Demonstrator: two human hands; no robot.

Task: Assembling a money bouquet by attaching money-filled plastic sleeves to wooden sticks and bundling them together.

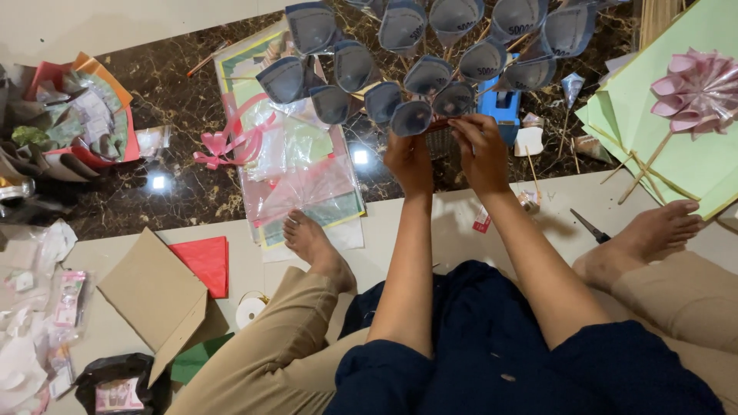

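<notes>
Above the floor point(115, 307) between the outstretched legs, hold the bundled sticks firm with left hand point(409, 160), right hand point(478, 150) pinching narrow at the blue-grey cone bouquet point(415, 69), seating each cone evenly beside its neighbours without crushing.
</notes>
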